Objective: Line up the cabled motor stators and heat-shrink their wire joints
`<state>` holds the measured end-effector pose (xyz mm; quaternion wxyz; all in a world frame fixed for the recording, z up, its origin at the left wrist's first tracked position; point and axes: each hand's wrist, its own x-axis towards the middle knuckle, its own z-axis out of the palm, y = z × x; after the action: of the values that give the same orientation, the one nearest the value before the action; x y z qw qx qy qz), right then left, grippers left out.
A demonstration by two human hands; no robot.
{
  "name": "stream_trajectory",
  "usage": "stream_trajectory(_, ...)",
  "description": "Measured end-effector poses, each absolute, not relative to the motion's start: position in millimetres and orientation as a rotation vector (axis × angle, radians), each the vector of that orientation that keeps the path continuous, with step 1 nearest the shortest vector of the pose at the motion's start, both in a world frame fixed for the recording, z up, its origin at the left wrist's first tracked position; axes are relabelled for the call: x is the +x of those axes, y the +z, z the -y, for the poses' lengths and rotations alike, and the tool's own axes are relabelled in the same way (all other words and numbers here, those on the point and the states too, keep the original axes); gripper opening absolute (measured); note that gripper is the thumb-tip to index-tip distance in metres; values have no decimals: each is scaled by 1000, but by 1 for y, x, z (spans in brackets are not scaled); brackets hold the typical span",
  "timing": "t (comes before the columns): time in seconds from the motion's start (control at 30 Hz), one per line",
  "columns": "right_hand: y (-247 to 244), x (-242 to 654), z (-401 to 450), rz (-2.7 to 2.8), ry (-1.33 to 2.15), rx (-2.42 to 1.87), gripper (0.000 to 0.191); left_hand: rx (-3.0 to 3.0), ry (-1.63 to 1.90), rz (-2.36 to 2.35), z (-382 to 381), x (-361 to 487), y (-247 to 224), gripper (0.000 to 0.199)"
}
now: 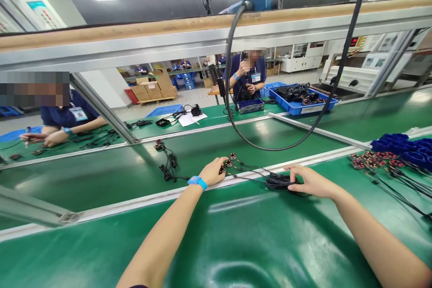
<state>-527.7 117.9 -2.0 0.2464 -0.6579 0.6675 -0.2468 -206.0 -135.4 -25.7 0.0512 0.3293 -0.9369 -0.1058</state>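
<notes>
**Left fingers pinched on a small motor part, right fingers parted at a coiled cable**

The left hand [211, 172], banded at the wrist with a smooth blue strap [197, 183], had its fingers bent and closed around a small round motor part [222, 170], its dark face showing between the fingertips. Just beyond those fingers sat two similar discs [230, 160] (coppery and dark, ringed like little wheels), with thin black leads trailing toward the right.

The right hand [312, 181] was spread into a curved C, thumb and forefinger well apart at the end of a black coiled cable [280, 182]; whether the remaining fingers pressed on it could not be told. The coil, a flattened bundle of slim loops, lay by the pale, straight-edged rail [162, 200] that bordered the glossy green work surface [236, 234].

Farther right, a cluster of reddish, copper-wound motor parts [374, 160] lay with straight black leads, next to crumpled dark blue pieces [405, 149] of soft-looking material. Across the sunken green strip, a tangled black cable [168, 162] lay left of the left hand.
</notes>
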Motion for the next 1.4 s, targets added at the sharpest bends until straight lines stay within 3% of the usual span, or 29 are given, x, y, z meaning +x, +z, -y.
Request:
stream_trajectory(0.13,1,-532,-140,-1955,-484,-1760,27,1075,-250,2816,127,-235,-31,67)
stream_trajectory(0.27,-11,-515,-140,-2066,-475,-1774,51,1094,-189,2792,125,-260,-36,56)
stream_trajectory(0.5,-18,-501,-129,-1982,-382,-1875,33,1199,-157,2814,133,-286,-38,45)
stream_trajectory(0.97,-17,-515,-137,-2041,-282,-1788,28,1265,-134,2957,126,-309,-15,39)
stream_trajectory(1.17,-9,-522,-145,-1931,-265,-1774,26,1342,26,2884,65,-249,-4,40)
stream_trajectory(1.4,-3,-522,-185,-1739,-164,-1753,22,1468,-53,2862,-42,-183,-28,51)
